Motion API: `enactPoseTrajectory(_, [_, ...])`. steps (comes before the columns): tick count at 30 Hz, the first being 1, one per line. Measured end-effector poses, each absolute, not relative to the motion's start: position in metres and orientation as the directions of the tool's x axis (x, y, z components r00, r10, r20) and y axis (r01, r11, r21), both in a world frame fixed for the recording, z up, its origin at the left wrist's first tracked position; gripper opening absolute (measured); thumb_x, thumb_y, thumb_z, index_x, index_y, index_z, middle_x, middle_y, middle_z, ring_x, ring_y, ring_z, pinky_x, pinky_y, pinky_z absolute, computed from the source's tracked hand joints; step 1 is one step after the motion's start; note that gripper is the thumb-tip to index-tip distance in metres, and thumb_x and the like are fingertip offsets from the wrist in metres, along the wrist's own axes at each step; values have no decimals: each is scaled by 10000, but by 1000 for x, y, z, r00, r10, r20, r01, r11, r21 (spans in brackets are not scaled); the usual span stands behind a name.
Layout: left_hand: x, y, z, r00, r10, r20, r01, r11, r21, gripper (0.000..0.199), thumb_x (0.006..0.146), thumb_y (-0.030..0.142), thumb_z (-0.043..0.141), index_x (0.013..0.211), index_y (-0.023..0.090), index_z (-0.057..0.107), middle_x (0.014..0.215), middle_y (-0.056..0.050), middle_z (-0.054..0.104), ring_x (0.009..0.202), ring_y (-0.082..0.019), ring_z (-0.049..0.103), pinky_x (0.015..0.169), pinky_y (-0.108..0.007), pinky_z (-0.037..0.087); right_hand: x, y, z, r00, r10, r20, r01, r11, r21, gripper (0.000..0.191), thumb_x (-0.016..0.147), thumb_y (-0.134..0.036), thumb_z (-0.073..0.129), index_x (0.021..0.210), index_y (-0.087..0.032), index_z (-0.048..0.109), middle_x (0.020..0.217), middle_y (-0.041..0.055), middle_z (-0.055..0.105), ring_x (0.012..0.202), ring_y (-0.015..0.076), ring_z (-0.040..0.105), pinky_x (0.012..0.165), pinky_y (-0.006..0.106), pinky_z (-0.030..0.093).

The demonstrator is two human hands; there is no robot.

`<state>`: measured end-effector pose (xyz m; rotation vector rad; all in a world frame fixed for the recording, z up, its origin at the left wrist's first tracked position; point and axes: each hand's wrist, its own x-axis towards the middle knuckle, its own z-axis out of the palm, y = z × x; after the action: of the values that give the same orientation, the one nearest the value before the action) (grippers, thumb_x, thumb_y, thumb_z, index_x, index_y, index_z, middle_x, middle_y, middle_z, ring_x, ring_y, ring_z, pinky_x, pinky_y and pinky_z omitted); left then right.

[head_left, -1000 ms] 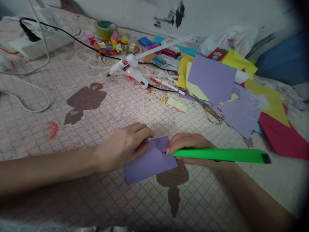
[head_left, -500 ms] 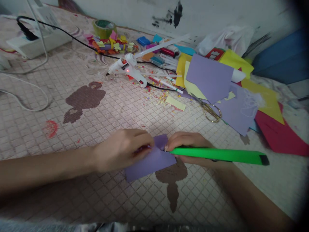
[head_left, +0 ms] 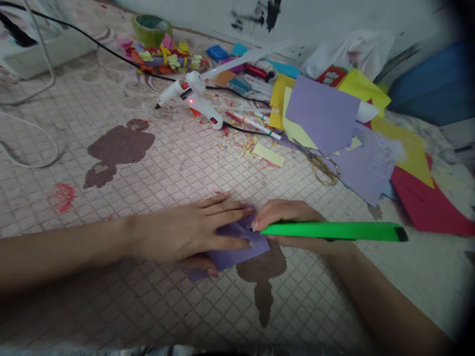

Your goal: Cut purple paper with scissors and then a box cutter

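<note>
A small sheet of purple paper lies on the patterned tablecloth. Spread flat across it is my left hand, fingers apart and pressing the sheet down. My right hand is closed around a long green utility knife, its black-capped end pointing right. The knife's front end meets the paper close to the left fingertips, beside a slit or fold in the sheet. Right fingers hide most of the blade end.
A white glue gun with a lit red light rests behind the hands, its black cord trailing. Gold-handled scissors, coloured sheets and paper scraps lie right. Farther back are a tape roll and a power strip.
My left hand has gone from curled fingers at the paper to lying flat and spread on it. The right hand and knife stay at nearly the same spot.
</note>
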<state>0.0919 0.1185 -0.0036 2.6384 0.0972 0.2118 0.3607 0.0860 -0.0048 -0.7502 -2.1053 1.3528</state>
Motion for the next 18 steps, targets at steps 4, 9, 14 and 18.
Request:
enactPoseTrajectory(4, [94, 118, -4, 981, 124, 147, 30, -853, 521, 523, 833, 412, 623, 1319, 270, 492, 1485, -99, 335, 1397, -287, 240, 1148, -523, 170, 361, 88, -8, -715, 684, 149, 142, 350, -926, 198, 855, -249, 616, 1035, -179, 660, 979, 72, 686, 952, 178, 624, 851, 329, 488])
enactPoseTrajectory(9, [94, 115, -5, 984, 132, 118, 57, -866, 497, 520, 843, 403, 605, 1329, 265, 481, 1496, -90, 314, 1407, -279, 214, 1154, -511, 146, 361, 90, -12, -709, 688, 157, 144, 359, -922, 177, 829, -169, 638, 1003, -178, 669, 959, 64, 693, 935, 165, 635, 835, 306, 504])
enactPoseTrajectory(14, [93, 113, -5, 990, 132, 40, 98, -879, 467, 514, 876, 424, 538, 1363, 302, 423, 1528, -64, 244, 1432, -239, 127, 1164, -488, 74, 362, 91, -12, -710, 689, 145, 141, 341, -930, 181, 826, -155, 637, 1004, -168, 668, 970, 68, 692, 943, 165, 634, 844, 312, 505])
enactPoseTrajectory(18, [93, 111, -5, 989, 142, 51, 103, -883, 459, 508, 875, 409, 547, 1355, 286, 435, 1523, -77, 253, 1427, -254, 146, 1157, -507, 92, 363, 91, -10, -715, 685, 143, 143, 344, -928, 185, 826, -164, 639, 1009, -171, 666, 969, 71, 693, 945, 166, 633, 838, 309, 505])
